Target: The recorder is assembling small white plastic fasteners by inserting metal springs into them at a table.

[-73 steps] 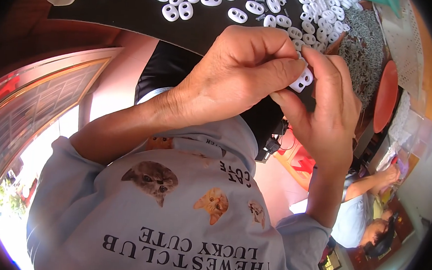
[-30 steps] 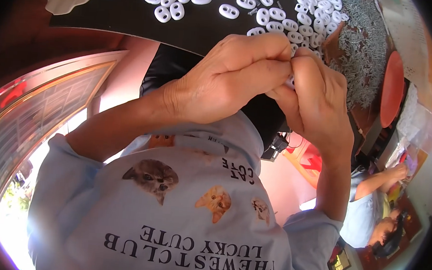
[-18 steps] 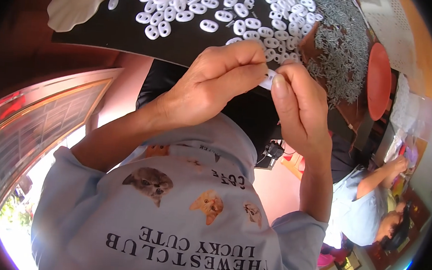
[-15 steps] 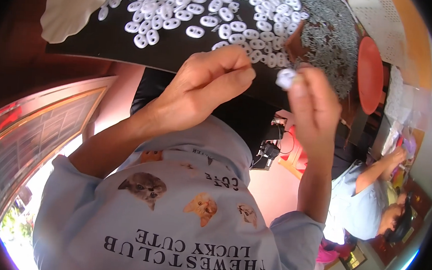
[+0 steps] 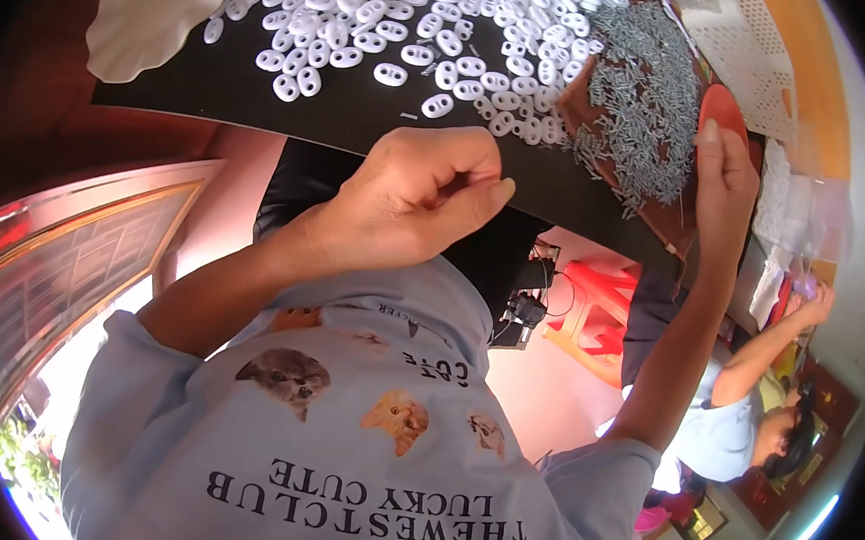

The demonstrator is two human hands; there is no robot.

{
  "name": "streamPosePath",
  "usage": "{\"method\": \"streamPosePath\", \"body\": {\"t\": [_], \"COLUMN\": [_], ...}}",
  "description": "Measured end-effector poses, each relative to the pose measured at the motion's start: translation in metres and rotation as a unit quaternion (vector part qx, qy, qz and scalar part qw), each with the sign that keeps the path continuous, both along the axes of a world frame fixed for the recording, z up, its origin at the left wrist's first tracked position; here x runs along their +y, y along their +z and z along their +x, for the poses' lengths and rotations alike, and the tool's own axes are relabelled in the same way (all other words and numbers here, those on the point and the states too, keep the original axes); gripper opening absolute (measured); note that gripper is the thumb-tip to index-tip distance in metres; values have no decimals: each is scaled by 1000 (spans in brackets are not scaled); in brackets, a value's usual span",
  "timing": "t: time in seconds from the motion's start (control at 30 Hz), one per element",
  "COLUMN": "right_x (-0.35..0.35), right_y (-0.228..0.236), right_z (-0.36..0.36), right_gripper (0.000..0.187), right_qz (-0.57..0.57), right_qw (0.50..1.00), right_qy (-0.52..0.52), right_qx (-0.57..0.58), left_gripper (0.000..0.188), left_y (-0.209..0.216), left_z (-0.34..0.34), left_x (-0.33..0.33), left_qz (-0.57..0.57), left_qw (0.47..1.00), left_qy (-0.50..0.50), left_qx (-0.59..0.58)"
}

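Note:
My left hand point(image 5: 423, 194) is closed in front of the table's near edge, thumb tip pressed to the curled forefinger. Whatever it may hold is hidden. To the right, my right hand point(image 5: 726, 180) reaches over the red dish point(image 5: 722, 105), its fingers close together at the rim. No piece shows in those fingers. Many small white oval pieces with two holes point(image 5: 390, 74) lie spread on the black tabletop point(image 5: 185, 77). Between them and the dish is a heap of small grey metal springs point(image 5: 645, 104) on a brown sheet point(image 5: 692, 213).
A white wavy-edged tray point(image 5: 149, 19) lies at the far left. Below the table are a red stool point(image 5: 595, 317) and a black device with cables point(image 5: 525, 312). Another person point(image 5: 743, 412) works at the right, hands on colourful items. A white perforated panel point(image 5: 734, 50) stands at the back right.
My right hand has moved right, from beside my left hand to the red dish; the white piece it held no longer shows. My left hand has shifted slightly downward, still closed.

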State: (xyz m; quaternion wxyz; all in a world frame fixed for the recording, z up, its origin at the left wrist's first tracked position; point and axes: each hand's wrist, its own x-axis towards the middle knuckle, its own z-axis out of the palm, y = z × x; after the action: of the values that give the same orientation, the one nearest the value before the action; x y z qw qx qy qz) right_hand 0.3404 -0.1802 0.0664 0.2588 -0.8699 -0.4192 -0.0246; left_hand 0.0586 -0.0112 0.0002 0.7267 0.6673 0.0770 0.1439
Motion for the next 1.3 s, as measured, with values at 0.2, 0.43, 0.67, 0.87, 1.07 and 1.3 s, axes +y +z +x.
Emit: {"method": "streamPosePath", "body": {"t": [0.2,0.43,0.67,0.87,1.07,1.3], "right_x": [71,105,130,123,135,155], "right_y": [-9,-17,-19,-5,-11,-12], "right_z": [-77,-93,-81,-84,-76,-80], "right_gripper": [9,6,9,13,17,7], "right_qz": [1,-115,-87,-137,-137,-176], "right_qw": [962,939,942,934,939,919], "right_qy": [271,316,304,325,305,321], "right_qx": [21,-76,-113,-58,-81,-147], "left_gripper": [24,21,19,17,16,16], "left_y": [1,-1,-4,-8,-6,-3], "left_z": [2,3,5,4,4,5], "left_x": [2,1,3,4,5,9], "left_qz": [94,157,165,163,171,169], "left_qw": [994,980,977,973,972,973], "left_qy": [32,64,75,84,80,82], "left_qx": [-50,-99,-116,-138,-138,-137]}}
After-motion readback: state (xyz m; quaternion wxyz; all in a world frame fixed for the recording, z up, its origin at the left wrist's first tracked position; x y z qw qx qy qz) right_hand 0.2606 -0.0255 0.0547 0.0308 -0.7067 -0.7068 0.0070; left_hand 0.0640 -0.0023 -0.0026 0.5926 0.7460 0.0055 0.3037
